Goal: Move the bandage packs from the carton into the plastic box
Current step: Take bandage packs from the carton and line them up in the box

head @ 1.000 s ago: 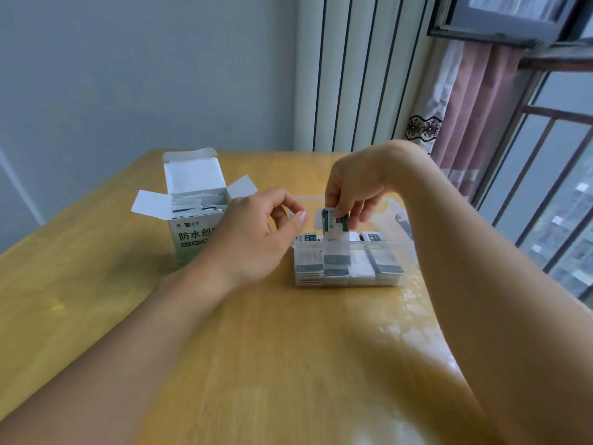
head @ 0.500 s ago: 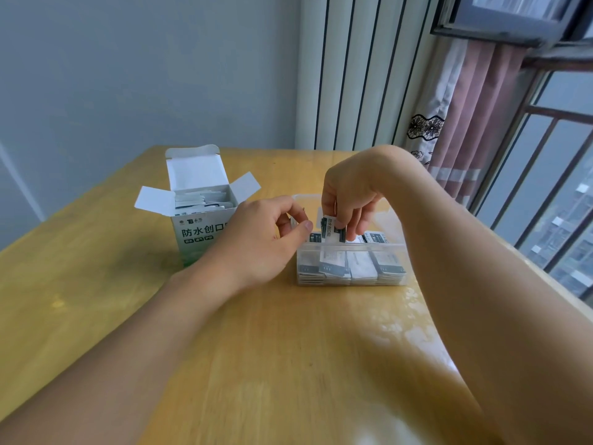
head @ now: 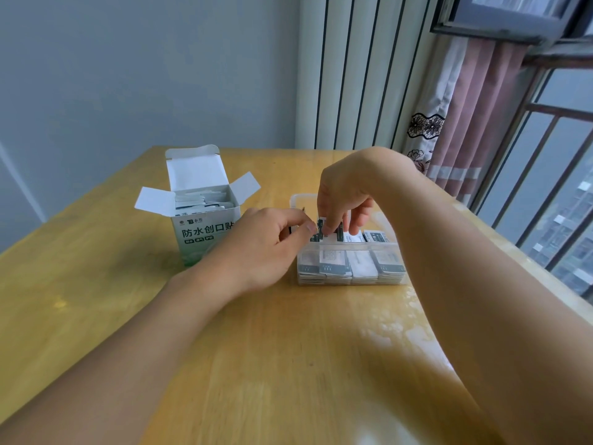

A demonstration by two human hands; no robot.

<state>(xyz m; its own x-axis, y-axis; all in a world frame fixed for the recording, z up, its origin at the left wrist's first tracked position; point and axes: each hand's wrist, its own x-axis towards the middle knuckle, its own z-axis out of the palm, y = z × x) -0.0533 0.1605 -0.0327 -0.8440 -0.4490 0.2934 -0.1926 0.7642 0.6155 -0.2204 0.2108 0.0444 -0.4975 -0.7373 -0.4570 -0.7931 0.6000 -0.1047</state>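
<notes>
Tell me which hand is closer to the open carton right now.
Left. The left hand sits right beside the carton, overlapping its front corner in view; the right hand is farther off, over the plastic box.

Right hand (head: 345,200) lowered pack (head: 325,234) into plastic box (head: 390,248)

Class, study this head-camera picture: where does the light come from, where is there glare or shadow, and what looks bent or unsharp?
Head view: daylight enters from the window on the right; pale glare patches lie on the wooden table near the plastic box; the right arm casts a soft shadow on the table; the wide lens bows the radiator and window bars; the carton's print reads clearly, the pack labels are too small to read.
</notes>
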